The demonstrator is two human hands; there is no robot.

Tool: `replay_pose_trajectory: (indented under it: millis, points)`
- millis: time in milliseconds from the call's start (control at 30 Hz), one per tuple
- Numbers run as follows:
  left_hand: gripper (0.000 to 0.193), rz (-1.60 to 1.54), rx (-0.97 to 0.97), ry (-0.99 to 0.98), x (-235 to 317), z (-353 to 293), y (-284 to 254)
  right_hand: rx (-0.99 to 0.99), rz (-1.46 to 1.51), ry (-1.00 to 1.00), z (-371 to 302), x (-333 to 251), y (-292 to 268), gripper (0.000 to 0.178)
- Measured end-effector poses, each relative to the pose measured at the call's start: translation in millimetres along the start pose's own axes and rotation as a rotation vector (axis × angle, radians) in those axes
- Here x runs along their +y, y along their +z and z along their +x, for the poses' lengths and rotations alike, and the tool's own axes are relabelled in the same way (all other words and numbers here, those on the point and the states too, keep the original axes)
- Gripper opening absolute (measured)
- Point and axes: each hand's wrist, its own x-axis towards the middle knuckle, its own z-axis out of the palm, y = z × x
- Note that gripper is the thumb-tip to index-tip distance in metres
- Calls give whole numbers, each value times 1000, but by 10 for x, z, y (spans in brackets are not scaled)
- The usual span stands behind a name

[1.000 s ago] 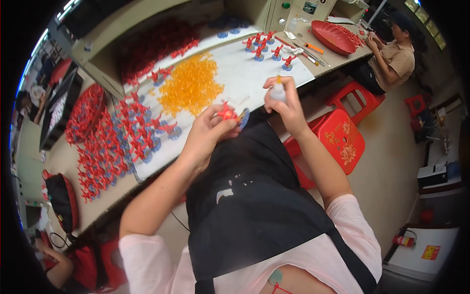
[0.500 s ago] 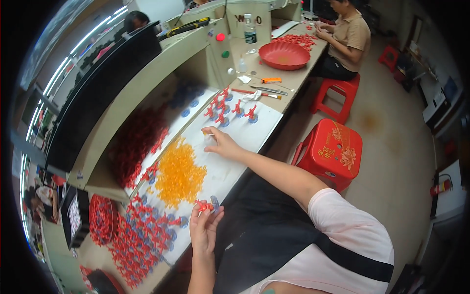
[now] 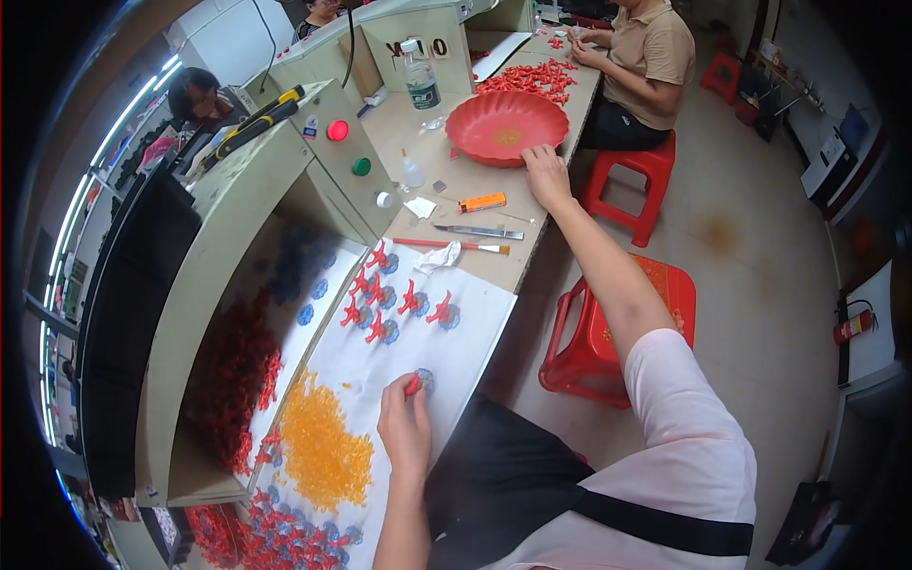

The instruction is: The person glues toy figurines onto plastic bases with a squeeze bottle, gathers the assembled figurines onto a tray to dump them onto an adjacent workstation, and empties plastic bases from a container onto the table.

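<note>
My left hand (image 3: 407,432) is closed on a small red plastic figure (image 3: 412,385) with a scalloped blue base (image 3: 424,382), held low over the white paper (image 3: 399,342). My right arm reaches far forward. The fingers of my right hand (image 3: 546,179) bend over the near rim of a red fluted bowl (image 3: 465,138); the thumb is hidden. Ahead of my left hand, several red figures (image 3: 414,298) stand on blue bases. Left of it lies a heap of small translucent orange pieces (image 3: 323,446). More red-and-blue figures (image 3: 294,532) crowd the lower edge.
A beige hooded booth (image 3: 275,161) holds loose red parts (image 3: 228,380) and blue discs (image 3: 305,314). Beyond the paper are a brush (image 3: 456,246), tweezers (image 3: 480,232), an orange lighter (image 3: 483,202) and a bottle (image 3: 419,76). A red stool (image 3: 655,285) stands right; a co-worker (image 3: 651,66) sits farther off.
My right hand has gone from above the paper to the bowl's rim. My left hand, still with the red figure, is now over the paper. The whole view has shifted forward.
</note>
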Motion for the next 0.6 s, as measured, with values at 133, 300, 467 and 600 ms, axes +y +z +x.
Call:
replay_pose_trajectory:
  millis: [133, 300, 467, 600]
  points:
    - [19, 164, 20, 32, 2, 244, 172, -31, 77, -129, 28, 167, -119, 10]
    - [24, 131, 163, 36, -54, 342, 254, 112, 127, -53, -411, 404, -929, 12]
    - [33, 127, 179, 41, -37, 332, 261, 8, 92, 128, -1598, 828, -1815, 13]
    - [44, 223, 154, 88, 56, 192, 183, -185, 2, 272, -2552, 930, -2047, 16]
